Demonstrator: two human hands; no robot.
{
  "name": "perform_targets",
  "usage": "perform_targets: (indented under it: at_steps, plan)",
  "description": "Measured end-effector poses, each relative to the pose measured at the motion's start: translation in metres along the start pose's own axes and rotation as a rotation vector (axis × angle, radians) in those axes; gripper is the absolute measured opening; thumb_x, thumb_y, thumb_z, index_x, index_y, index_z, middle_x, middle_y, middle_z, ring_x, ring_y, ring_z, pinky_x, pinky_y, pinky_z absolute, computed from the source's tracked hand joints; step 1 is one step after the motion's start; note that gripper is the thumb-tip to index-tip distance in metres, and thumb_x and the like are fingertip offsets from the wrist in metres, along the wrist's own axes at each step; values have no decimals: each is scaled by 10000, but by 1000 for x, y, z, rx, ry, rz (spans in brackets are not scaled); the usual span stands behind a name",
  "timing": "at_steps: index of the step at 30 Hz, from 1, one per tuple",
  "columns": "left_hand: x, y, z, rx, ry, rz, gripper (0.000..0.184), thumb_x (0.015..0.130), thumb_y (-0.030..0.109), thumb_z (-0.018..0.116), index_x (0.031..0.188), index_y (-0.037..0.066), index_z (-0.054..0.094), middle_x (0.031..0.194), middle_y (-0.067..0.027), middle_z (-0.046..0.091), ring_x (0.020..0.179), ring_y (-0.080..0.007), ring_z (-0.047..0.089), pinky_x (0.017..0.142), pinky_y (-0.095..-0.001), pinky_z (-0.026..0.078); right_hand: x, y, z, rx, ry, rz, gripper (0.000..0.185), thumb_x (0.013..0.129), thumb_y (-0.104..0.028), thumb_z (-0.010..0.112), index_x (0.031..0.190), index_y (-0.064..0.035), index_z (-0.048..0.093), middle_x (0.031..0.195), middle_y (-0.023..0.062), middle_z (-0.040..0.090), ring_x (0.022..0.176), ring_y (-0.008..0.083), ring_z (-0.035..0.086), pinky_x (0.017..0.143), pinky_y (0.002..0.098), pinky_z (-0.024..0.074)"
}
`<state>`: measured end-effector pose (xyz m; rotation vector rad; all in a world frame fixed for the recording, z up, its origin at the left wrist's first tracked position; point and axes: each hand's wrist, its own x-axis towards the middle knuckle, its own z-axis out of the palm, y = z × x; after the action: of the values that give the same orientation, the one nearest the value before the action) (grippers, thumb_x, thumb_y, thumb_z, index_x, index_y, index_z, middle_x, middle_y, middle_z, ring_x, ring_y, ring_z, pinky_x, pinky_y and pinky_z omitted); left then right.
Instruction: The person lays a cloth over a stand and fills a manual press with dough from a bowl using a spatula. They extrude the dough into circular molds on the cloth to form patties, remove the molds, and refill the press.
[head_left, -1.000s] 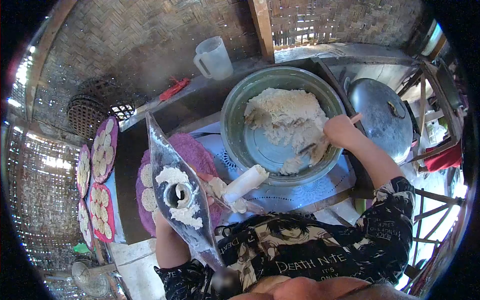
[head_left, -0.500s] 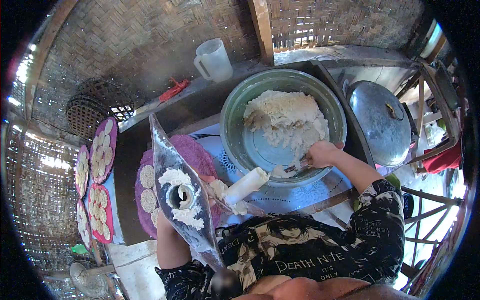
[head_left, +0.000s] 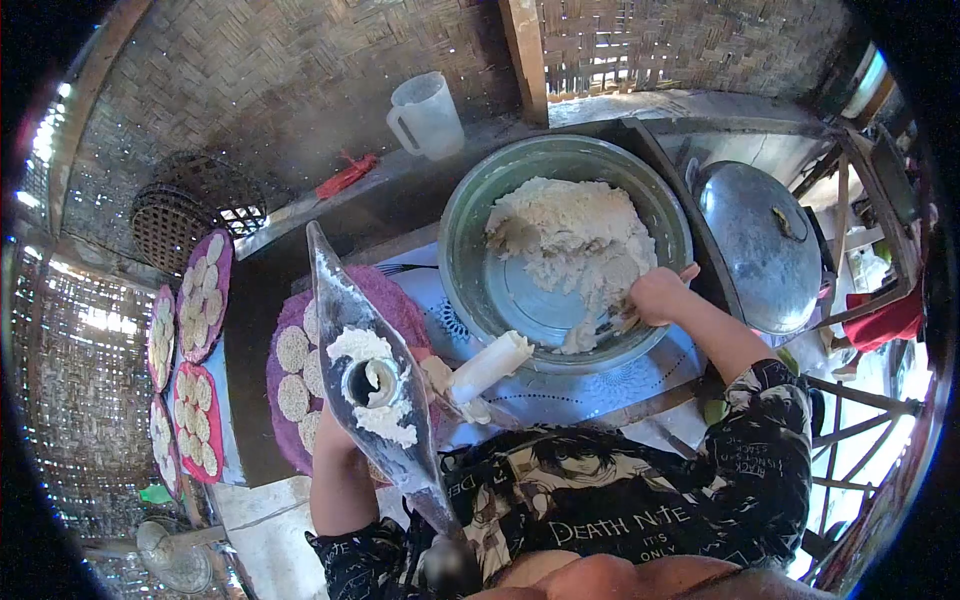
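My right hand [head_left: 660, 296] is closed round the handle of a tool over the right side of a green basin [head_left: 462, 300]. The tool's far end is in the pale dough [head_left: 575, 225] and is mostly hidden. A dark, dough-smeared wooden press [head_left: 345, 290] with a round opening slants across the left side, dough in and around the opening. Beneath it, my left hand [head_left: 425, 368] is mostly hidden, with only a little skin showing. A white cylinder [head_left: 485, 370] with dough on it lies to the right of the press. Round pale pieces [head_left: 293, 397] rest on a purple mat [head_left: 395, 302].
A plastic jug [head_left: 428, 115] and a red bundle [head_left: 346, 176] stand behind the worktop. At the right is a big lidded metal pot [head_left: 757, 245]. More mats with pale rounds, among them a red one [head_left: 199, 423], lie at the far left. Woven baskets [head_left: 170, 225] are behind them.
My right hand moved down from the basin's right rim and then slightly back up, drawing the tool through the dough. The press shifted a little to the right, showing more pale rounds.
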<state>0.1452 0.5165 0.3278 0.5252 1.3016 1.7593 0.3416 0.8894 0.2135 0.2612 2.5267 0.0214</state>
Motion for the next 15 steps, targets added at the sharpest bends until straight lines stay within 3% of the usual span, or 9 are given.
perform_targets:
  at_steps: [4, 5, 8, 10, 11, 13, 15]
  plan:
    - [4, 3, 4, 280, -98, 108, 385, 720, 83, 674, 1060, -7, 518, 965, -124, 600, 817, -186, 600, 707, -328, 511, 0, -28, -7, 121, -37, -24, 197, 706, -191, 557, 821, -77, 669, 861, 156, 641, 826, 311, 620, 697, 412, 484]
    - [7, 6, 15, 362, -47, 172, 319, 752, 127, 634, 1018, 4, 508, 864, -122, 578, 829, -256, 594, 694, -350, 531, 2, -32, -5, 142, -33, -34, 201, 714, -197, 552, 826, -76, 668, 870, 158, 640, 836, 313, 617, 706, 410, 483]
    - [9, 7, 11, 452, -71, 190, 478, 644, 64, 729, 1069, 10, 518, 996, -97, 593, 861, -157, 584, 745, -303, 492, 14, -39, 6, 257, 19, -33, 217, 705, -215, 562, 845, -82, 663, 861, 152, 638, 837, 320, 610, 717, 412, 479]
    - [13, 12, 22, 433, -22, 189, 454, 626, 43, 724, 1036, 18, 531, 950, -65, 597, 840, -140, 576, 744, -282, 479, 8, -37, 5, 334, 65, -40, 223, 699, -224, 566, 855, -96, 662, 859, 152, 635, 823, 325, 607, 720, 419, 475]
    - [12, 14, 24, 366, 59, 76, 442, 627, 41, 720, 1028, 18, 535, 939, -60, 596, 833, -136, 571, 739, -281, 478, 4, -36, 2, 369, 90, -45, 226, 696, -229, 568, 860, -104, 661, 859, 151, 634, 817, 328, 605, 721, 422, 474]
    - [12, 20, 31, 485, 172, 54, 393, 639, 37, 705, 998, 17, 547, 921, -50, 594, 814, -120, 561, 723, -275, 475, -1, -27, 0, 398, 174, -65, 245, 691, -238, 572, 885, -117, 661, 843, 150, 632, 796, 329, 604, 715, 423, 472]
    - [15, 15, 24, 444, 145, 170, 362, 654, 40, 695, 987, 19, 555, 918, -47, 597, 803, -114, 563, 715, -268, 476, -15, -17, -13, 453, 230, -62, 278, 719, -308, 580, 918, -132, 663, 811, 149, 632, 767, 333, 601, 706, 415, 466]
